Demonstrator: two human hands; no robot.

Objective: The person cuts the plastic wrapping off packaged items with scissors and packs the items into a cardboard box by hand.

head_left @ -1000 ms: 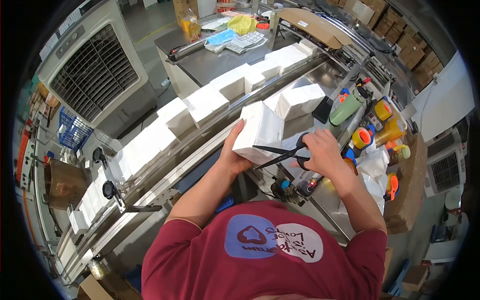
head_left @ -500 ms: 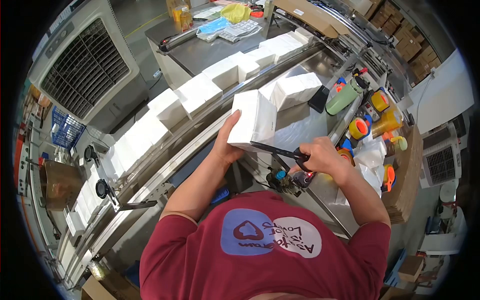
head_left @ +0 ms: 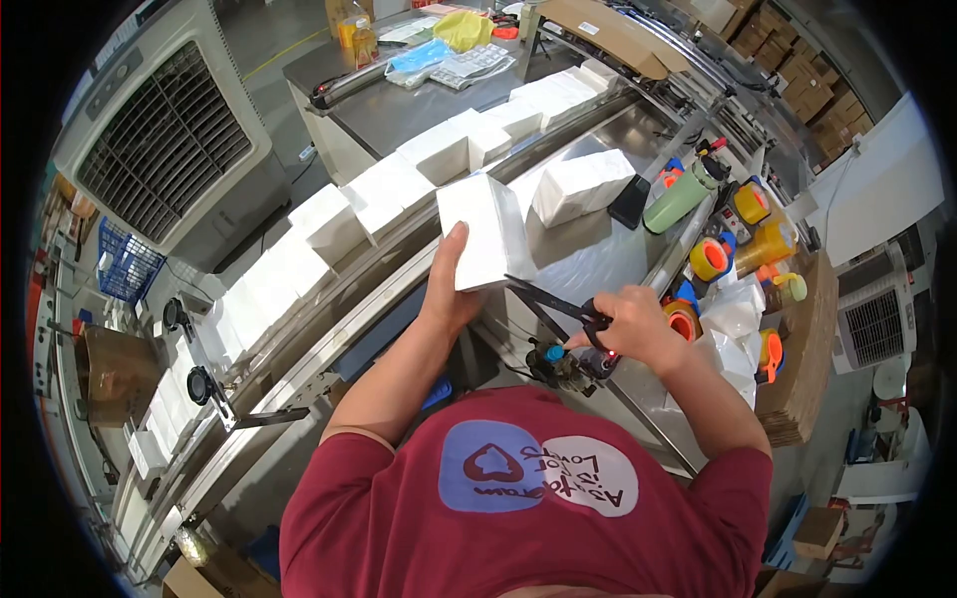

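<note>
My left hand (head_left: 451, 282) grips a white wrapped block (head_left: 485, 231) by its near left side, thumb on its face, the other fingers hidden beneath. In my right hand (head_left: 636, 324) are black scissors (head_left: 558, 307), blades slightly parted and pointing left. One blade tip is at the lower right corner of the block. Another white pack (head_left: 581, 186) lies on the metal table (head_left: 573, 257) beyond the block, beside a black phone-like object (head_left: 629, 202).
Rows of white packs (head_left: 263, 283) line the conveyor from lower left to upper right. A green bottle (head_left: 681, 196), tape dispensers (head_left: 711, 258) and crumpled plastic (head_left: 736, 309) are at the right. An air cooler (head_left: 164, 130) stands upper left.
The block has shifted left, away from the pack on the table. The scissors closed further, then parted slightly, and their tip now sits at the block's lower right corner.
</note>
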